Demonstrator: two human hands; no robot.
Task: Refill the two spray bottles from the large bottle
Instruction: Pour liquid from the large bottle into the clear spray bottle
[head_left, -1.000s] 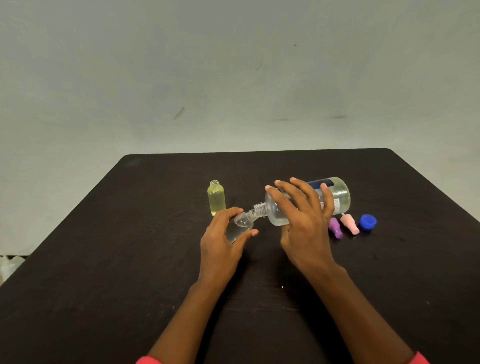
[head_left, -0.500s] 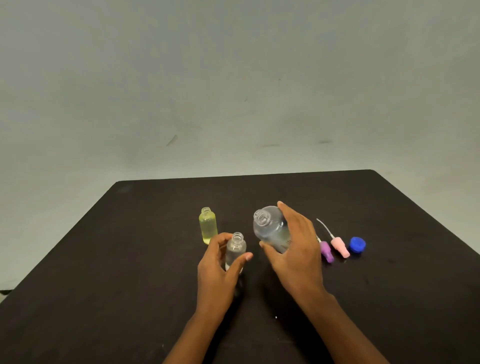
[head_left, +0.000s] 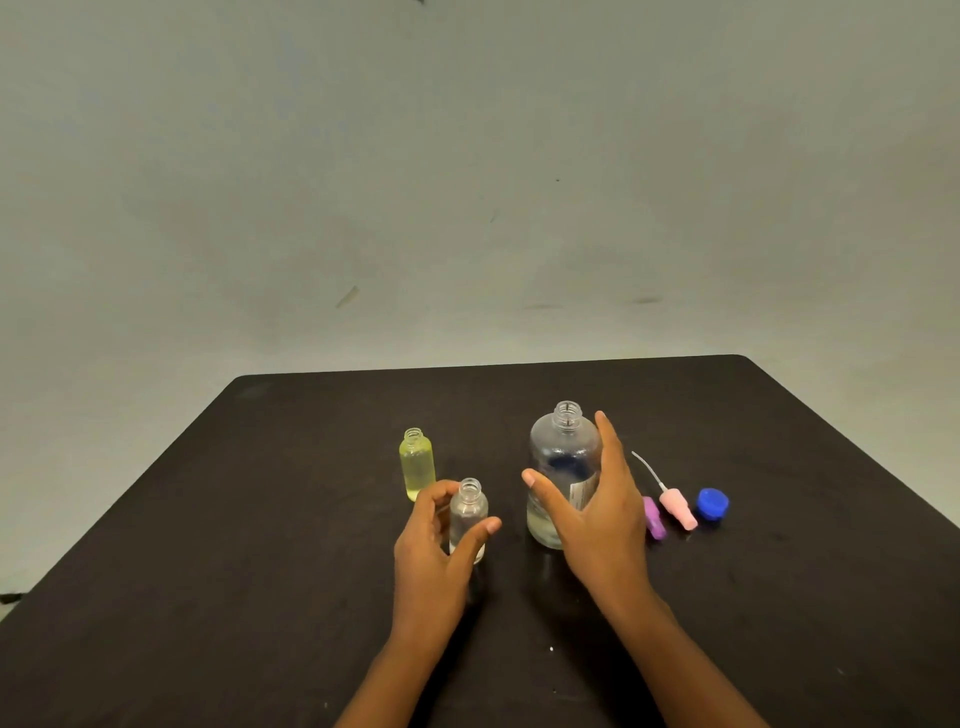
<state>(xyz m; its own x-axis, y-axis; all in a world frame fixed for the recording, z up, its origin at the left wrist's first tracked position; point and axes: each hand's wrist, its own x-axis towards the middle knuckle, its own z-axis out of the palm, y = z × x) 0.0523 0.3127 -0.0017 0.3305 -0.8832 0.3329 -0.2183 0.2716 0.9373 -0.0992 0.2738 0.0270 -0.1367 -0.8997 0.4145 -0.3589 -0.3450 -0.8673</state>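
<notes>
The large clear bottle (head_left: 561, 452) stands upright and uncapped on the black table (head_left: 260, 519), with a little liquid at its bottom. My right hand (head_left: 602, 530) holds it, thumb across the front and fingers up its right side. Left of it, a small clear spray bottle (head_left: 467, 512) stands open-necked, and my left hand (head_left: 426, 561) curls round it with thumb and fingers. A small yellow spray bottle (head_left: 416, 465), also open, stands free just behind my left hand.
To the right of the large bottle lie a purple spray head (head_left: 654, 519), a pink spray head (head_left: 678, 509) with its thin tube pointing back, and a blue cap (head_left: 712, 503). A plain grey wall rises behind the table.
The large bottle went from lying tilted with its neck at the small clear bottle to standing upright on the table. The small clear bottle was set upright too. The camera tilted upward.
</notes>
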